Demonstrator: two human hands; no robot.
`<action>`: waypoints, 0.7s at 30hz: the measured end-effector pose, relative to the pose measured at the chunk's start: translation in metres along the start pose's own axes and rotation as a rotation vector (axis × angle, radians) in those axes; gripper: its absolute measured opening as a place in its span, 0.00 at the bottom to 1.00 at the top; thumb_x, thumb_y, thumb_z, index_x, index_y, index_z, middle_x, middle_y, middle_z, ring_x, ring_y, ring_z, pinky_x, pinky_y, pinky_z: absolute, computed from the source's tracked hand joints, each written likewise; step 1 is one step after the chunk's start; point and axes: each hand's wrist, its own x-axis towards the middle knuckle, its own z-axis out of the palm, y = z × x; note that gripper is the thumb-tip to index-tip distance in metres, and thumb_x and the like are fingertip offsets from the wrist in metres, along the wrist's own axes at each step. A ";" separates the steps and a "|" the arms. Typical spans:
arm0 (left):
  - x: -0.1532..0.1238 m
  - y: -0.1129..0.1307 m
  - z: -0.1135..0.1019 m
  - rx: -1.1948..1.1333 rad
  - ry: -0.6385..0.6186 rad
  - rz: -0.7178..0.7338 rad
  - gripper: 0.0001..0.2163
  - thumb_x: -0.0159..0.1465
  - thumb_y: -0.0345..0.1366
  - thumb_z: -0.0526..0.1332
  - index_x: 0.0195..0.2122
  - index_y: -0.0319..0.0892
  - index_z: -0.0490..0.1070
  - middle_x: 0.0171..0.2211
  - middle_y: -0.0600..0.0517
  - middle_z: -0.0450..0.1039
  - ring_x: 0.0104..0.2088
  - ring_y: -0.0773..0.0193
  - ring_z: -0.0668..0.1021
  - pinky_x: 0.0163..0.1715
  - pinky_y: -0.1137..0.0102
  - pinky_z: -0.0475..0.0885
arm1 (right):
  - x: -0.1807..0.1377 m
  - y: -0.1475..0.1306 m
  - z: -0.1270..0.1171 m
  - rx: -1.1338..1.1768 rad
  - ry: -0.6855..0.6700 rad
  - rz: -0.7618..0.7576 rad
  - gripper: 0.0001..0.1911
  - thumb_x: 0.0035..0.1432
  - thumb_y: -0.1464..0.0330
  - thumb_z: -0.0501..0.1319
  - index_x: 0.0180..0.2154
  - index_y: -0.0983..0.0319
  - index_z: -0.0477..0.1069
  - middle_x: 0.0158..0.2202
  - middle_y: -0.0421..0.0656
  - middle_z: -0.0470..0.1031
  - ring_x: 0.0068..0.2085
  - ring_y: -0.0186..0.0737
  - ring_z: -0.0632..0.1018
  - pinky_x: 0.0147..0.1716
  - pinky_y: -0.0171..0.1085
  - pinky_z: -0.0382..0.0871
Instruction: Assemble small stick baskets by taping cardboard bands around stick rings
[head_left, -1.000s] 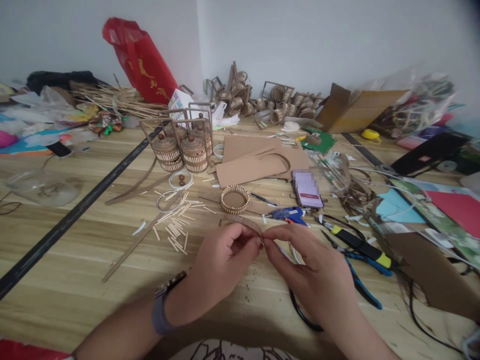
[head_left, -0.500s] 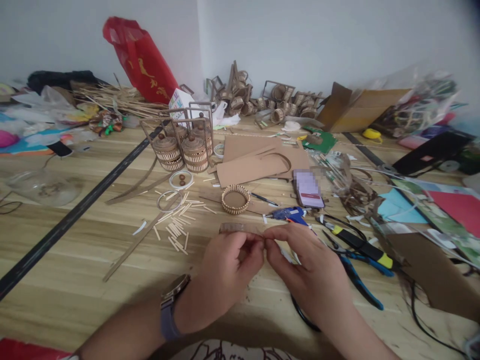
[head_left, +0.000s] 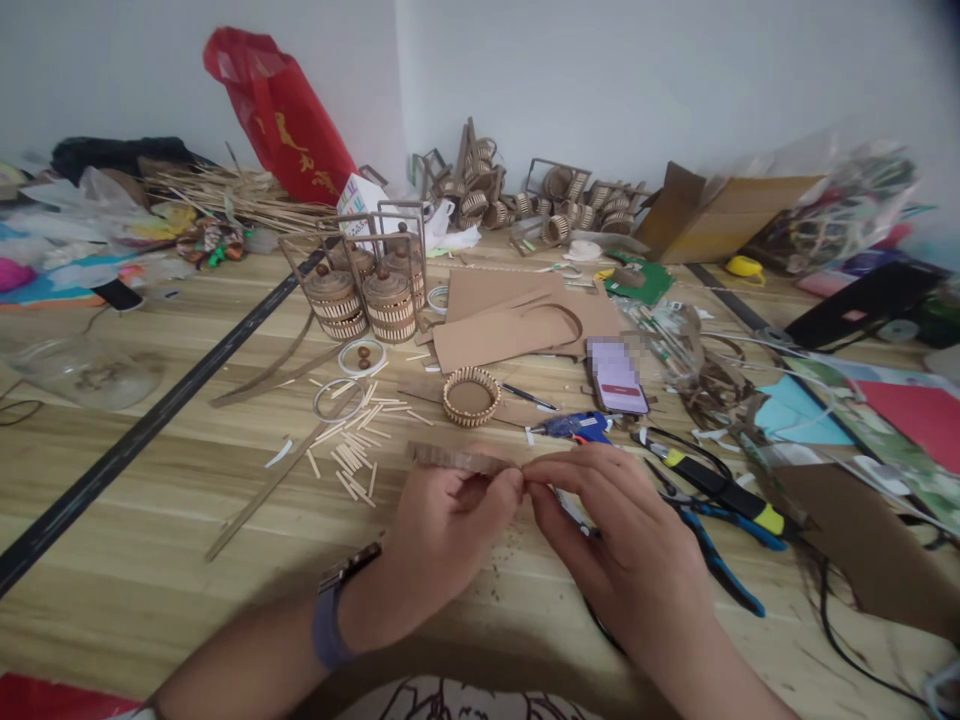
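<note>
Both hands meet over the near middle of the wooden table [head_left: 150, 560]. My left hand [head_left: 442, 530] and my right hand [head_left: 607, 540] pinch a thin brown cardboard strip [head_left: 454, 458] between thumb and fingers. The strip sticks out to the left past my left hand. A watch with a grey strap sits on my left wrist. Just beyond the hands lie a small round woven basket [head_left: 470, 396], a blue glue gun [head_left: 577, 428] and a heap of short pale sticks [head_left: 352, 440].
A phone [head_left: 616, 376], cardboard sheets [head_left: 510, 320], blue-handled pliers [head_left: 712, 560] and a yellow-black tool [head_left: 712, 485] lie right of centre. Small woven lanterns in frames [head_left: 367, 290] stand behind, a red bag [head_left: 281, 115] leans on the wall, and coloured paper lies at the right.
The cardboard strip now reaches further left of my left hand and lies flatter. Both hands stayed in about the same place, still pinching it.
</note>
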 end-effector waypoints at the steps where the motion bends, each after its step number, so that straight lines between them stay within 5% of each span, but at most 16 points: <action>1: 0.000 0.001 0.000 0.022 0.002 0.053 0.11 0.66 0.40 0.57 0.33 0.41 0.75 0.31 0.51 0.77 0.32 0.63 0.77 0.34 0.71 0.74 | 0.000 0.000 -0.001 -0.002 0.002 0.004 0.07 0.63 0.74 0.57 0.37 0.57 0.71 0.31 0.40 0.80 0.34 0.39 0.79 0.39 0.40 0.70; 5: -0.001 0.004 -0.002 0.175 0.030 0.212 0.10 0.67 0.37 0.57 0.34 0.42 0.76 0.33 0.51 0.77 0.36 0.64 0.77 0.39 0.71 0.72 | -0.001 0.002 -0.002 -0.020 0.009 0.011 0.07 0.63 0.74 0.57 0.37 0.58 0.72 0.32 0.41 0.80 0.35 0.40 0.79 0.41 0.40 0.71; 21: 0.000 0.006 -0.007 0.364 -0.009 0.360 0.09 0.67 0.32 0.55 0.35 0.42 0.75 0.34 0.52 0.77 0.38 0.65 0.78 0.41 0.70 0.72 | 0.001 0.004 -0.006 0.028 -0.057 0.056 0.07 0.63 0.74 0.55 0.35 0.58 0.70 0.31 0.39 0.79 0.35 0.39 0.79 0.36 0.37 0.72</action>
